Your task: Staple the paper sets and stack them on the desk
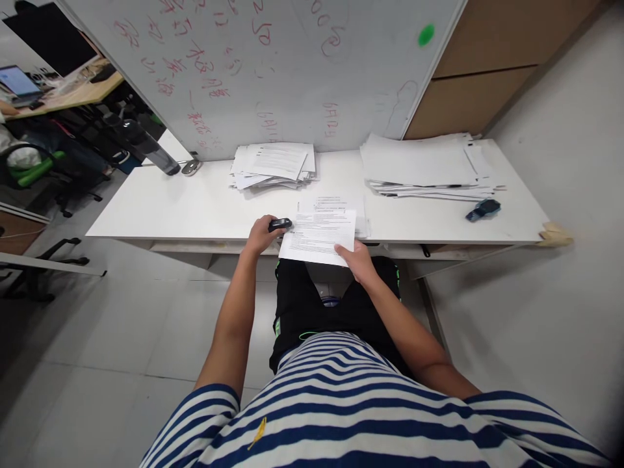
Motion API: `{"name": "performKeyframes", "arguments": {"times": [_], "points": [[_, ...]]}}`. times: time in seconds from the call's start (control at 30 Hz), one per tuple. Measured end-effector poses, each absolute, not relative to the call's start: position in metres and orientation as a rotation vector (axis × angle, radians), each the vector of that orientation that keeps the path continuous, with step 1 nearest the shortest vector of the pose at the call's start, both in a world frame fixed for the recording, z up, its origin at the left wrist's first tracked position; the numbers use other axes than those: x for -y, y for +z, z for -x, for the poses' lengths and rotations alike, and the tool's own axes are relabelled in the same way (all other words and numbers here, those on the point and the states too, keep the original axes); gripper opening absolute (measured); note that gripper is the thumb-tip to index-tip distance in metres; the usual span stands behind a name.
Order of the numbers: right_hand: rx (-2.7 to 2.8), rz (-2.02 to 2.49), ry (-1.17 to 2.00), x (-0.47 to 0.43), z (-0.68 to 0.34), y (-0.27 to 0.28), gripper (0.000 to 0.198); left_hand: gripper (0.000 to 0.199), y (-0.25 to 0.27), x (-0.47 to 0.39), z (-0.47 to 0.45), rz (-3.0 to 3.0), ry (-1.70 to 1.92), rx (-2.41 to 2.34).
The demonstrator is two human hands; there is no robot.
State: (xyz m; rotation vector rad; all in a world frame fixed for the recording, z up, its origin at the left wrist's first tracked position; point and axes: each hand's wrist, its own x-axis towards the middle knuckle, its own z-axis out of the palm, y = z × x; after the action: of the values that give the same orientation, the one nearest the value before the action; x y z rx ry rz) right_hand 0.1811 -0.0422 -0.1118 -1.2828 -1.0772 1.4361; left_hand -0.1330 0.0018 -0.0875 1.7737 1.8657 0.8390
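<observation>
At the desk's front edge, my left hand (260, 235) is closed around a small black stapler (279, 224), whose front end lies at the upper left edge of a printed sheet (319, 235). My right hand (359, 262) grips that paper by its lower right edge, thumb on top and fingers underneath. Part of the sheet overhangs the edge above my lap. Behind it, another printed paper (331, 203) lies flat on the desktop, partly covered. Whether the held paper is one sheet or more, I cannot tell.
On the white desk (195, 208) lie a left paper stack (275, 162) and a larger right stack (419, 162). A dark blue device (483, 210) sits at the right. A bottle (149, 146) leans at the left near a mouse (192, 168). Behind rises a whiteboard (292, 78).
</observation>
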Motion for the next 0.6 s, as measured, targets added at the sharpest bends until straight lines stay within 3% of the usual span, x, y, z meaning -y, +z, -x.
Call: {"name": "performKeyframes", "arguments": {"times": [0.13, 0.3, 0.6], "points": [[1.148, 1.235, 1.43, 0.042, -0.174, -0.11, 0.048, 0.032, -0.083, 0.0, 0.134, -1.772, 0.774, -1.838], [1.162, 1.216, 1.354, 0.038, -0.179, -0.113, 0.048, 0.062, -0.061, 0.001, 0.136, -1.6, 0.659, -1.759], [1.091, 1.184, 1.431, 0.026, -0.186, -0.108, 0.049, 0.047, -0.036, -0.027, 0.108, -1.521, 0.626, -2.111]]}}
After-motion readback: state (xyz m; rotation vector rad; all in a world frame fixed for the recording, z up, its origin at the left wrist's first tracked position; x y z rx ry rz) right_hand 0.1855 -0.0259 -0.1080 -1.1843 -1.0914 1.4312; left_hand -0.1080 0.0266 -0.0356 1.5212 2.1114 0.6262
